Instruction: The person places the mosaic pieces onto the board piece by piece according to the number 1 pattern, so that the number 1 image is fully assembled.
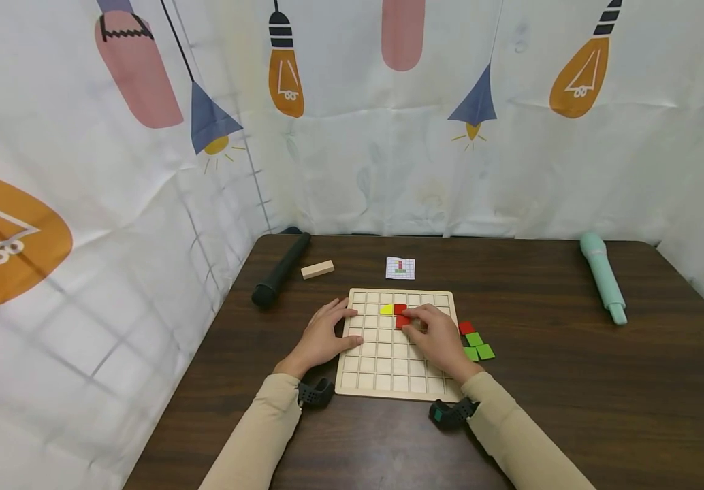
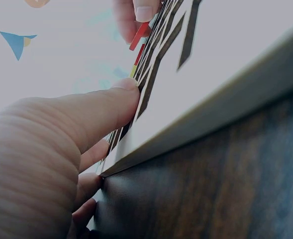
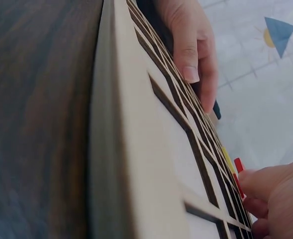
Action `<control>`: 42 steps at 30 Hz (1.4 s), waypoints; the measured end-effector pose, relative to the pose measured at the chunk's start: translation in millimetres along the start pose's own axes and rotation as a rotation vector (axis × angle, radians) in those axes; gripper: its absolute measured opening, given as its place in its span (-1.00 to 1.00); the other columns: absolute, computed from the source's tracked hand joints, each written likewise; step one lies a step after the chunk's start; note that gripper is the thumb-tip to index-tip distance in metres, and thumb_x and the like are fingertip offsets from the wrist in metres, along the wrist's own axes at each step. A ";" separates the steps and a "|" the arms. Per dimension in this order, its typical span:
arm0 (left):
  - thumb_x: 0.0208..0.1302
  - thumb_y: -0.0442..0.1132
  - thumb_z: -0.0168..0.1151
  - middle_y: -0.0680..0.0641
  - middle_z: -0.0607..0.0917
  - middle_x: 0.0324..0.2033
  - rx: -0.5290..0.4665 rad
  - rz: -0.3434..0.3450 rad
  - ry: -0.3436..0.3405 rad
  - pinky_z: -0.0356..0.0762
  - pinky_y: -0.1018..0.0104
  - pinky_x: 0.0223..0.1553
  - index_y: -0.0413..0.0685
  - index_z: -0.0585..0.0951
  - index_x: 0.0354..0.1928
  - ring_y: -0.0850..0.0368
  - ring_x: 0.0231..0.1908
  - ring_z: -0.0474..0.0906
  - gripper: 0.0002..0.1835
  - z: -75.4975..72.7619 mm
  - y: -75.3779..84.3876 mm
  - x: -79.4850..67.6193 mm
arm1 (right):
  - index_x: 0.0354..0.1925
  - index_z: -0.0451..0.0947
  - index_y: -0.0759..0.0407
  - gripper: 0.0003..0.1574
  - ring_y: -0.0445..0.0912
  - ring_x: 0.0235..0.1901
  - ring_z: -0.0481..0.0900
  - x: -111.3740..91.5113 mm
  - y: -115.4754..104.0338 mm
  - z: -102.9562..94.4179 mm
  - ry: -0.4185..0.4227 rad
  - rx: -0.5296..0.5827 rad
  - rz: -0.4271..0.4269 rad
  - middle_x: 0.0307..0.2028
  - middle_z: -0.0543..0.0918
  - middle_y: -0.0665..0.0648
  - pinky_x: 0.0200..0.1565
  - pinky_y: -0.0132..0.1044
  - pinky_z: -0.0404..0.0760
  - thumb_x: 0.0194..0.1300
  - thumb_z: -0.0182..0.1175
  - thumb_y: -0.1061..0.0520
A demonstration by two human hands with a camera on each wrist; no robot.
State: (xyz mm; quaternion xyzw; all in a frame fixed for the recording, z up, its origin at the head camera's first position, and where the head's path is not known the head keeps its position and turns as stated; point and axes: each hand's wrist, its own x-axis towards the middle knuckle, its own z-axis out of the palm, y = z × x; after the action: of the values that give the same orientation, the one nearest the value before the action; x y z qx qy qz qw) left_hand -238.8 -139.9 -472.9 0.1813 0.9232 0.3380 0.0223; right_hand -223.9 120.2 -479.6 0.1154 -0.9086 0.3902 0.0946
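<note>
A wooden grid board (image 1: 389, 394) lies on the table, with a yellow tile (image 1: 386, 309) and a red tile (image 1: 400, 309) side by side in its upper part. My right hand (image 1: 440, 340) pinches another red tile (image 2: 139, 36) between thumb and fingers. That held tile is tilted just above the grid, below the placed red one in the head view. At the board's left edge rests my left hand (image 1: 323, 335), its thumb on the top surface and its other fingers extended along the side.
Right of the board lie a loose red tile (image 1: 466, 327) and several green tiles (image 1: 485, 352). Behind it are a small pattern card (image 1: 400, 268) and a wooden block (image 1: 318, 269). A black cylindrical object (image 1: 281, 270) lies left; a mint-green one (image 1: 603, 278) lies far right.
</note>
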 end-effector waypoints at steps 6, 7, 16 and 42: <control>0.16 0.00 0.42 -0.01 0.23 0.46 -0.006 -0.026 -0.003 -0.02 -0.24 0.39 0.01 0.52 0.28 -0.02 0.49 -0.02 -0.36 0.7 1.2 -0.3 | 0.00 0.69 0.04 -0.67 -0.12 -0.31 0.44 -0.8 0.0 2.3 0.019 -0.009 -0.003 -0.10 0.62 -0.02 -0.26 -0.28 0.45 0.23 0.38 0.11; 0.16 0.01 0.42 -0.01 0.23 0.46 -0.006 -0.026 -0.004 -0.02 -0.24 0.39 0.01 0.52 0.28 -0.02 0.48 -0.02 -0.36 0.6 1.1 -0.3 | -0.01 0.69 0.04 -0.67 -0.13 -0.31 0.45 -0.8 0.2 2.7 0.023 -0.014 -0.007 -0.10 0.63 -0.02 -0.26 -0.28 0.46 0.23 0.38 0.10; 0.16 0.02 0.41 -0.04 0.25 0.46 -0.002 -0.013 -0.009 0.00 -0.25 0.38 0.00 0.53 0.27 -0.05 0.48 -0.01 -0.37 0.6 2.0 0.4 | -0.01 0.69 0.01 -0.66 -0.16 -0.32 0.46 -4.0 -0.9 5.7 0.067 -0.065 -0.023 -0.05 0.64 -0.03 -0.27 -0.29 0.49 0.23 0.38 0.08; 0.17 0.02 0.41 -0.04 0.24 0.46 0.001 -0.021 -0.012 -0.07 -0.23 0.40 0.00 0.52 0.27 -0.04 0.48 -0.02 -0.37 -1.5 1.9 1.1 | -0.02 0.69 -0.01 -0.68 -0.13 -0.27 0.50 -2.1 -4.1 7.2 0.063 -0.044 -0.007 -0.05 0.61 -0.03 -0.21 -0.25 0.52 0.22 0.38 0.08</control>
State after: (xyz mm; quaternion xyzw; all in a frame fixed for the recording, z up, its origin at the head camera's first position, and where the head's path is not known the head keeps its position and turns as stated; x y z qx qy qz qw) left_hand -239.5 -139.1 -470.4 0.1738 0.9251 0.3363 0.0312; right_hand -221.3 112.6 -482.3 0.1040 -0.9132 0.3730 0.1273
